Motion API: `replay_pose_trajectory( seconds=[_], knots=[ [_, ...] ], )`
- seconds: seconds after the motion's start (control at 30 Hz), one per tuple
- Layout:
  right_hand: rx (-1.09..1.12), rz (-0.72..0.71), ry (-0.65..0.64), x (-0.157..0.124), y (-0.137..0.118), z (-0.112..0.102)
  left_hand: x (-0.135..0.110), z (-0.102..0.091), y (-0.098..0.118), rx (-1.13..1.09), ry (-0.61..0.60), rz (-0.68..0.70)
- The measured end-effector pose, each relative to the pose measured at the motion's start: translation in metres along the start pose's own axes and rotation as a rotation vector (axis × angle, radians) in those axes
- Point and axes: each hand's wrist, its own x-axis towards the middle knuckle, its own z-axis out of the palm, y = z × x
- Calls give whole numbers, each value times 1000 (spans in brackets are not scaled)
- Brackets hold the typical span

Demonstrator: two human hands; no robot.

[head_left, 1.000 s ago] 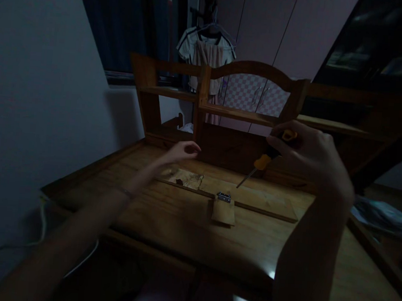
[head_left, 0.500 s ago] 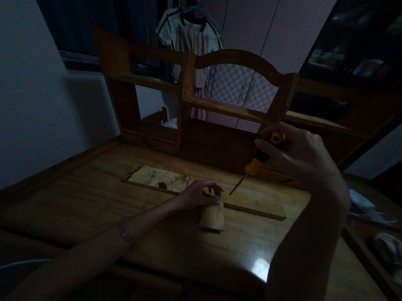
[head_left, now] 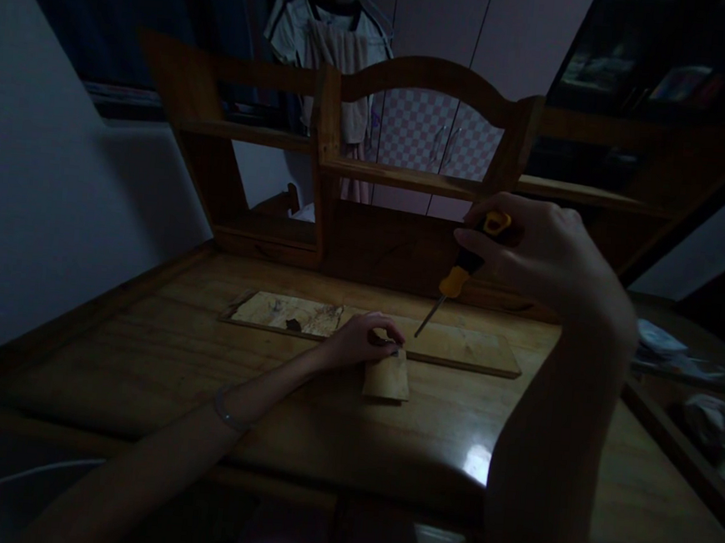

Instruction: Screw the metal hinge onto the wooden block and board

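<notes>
My right hand [head_left: 528,247] is closed round the yellow and black handle of a screwdriver [head_left: 454,280]. Its metal shaft slants down to the left, the tip in the air over a long wooden board [head_left: 457,346]. My left hand [head_left: 363,338] rests at the far end of a small pale wooden piece [head_left: 387,378], thumb and forefinger pinched together there. What sits between those fingertips is too small and dark to make out. The long board lies flat behind this hand; its left part has a torn, peeling surface with dark marks.
All this lies on a glossy wooden desk [head_left: 205,359] with a wooden shelf unit [head_left: 408,175] along its back. At the right stand a tray-like compartment with crumpled cloth [head_left: 711,424] and a plastic packet [head_left: 662,337]. A white cable [head_left: 39,472] runs at lower left.
The view has tilted down slightly, so the desk things sit higher in the picture. Both hands keep their holds, and the screwdriver stays raised at much the same slant.
</notes>
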Motion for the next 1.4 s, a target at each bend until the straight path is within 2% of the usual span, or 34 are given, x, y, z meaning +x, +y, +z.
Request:
replay_pose_trajectory(
  seconds=[0.2, 0.47, 0.63, 0.77, 0.97, 1.4],
  knots=[
    [-26, -6, -6, 1, 0, 0, 0, 1, -2, 40, 3, 52],
    [-48, 58, -176, 4, -7, 7, 1, 2, -5, 80, 15, 107],
    [-53, 9, -208, 6, -16, 11, 2, 2, -5, 112, 15, 138],
    [-67, 13, -247, 6, -18, 12, 2, 3, -5, 82, -1, 111],
    [-76, 11, -258, 7, -18, 13, 0, 5, -6, -26, -27, 77],
    [-65, -18, -263, 7, -19, 16, 1, 5, -5, 9, -11, 112]
  ],
)
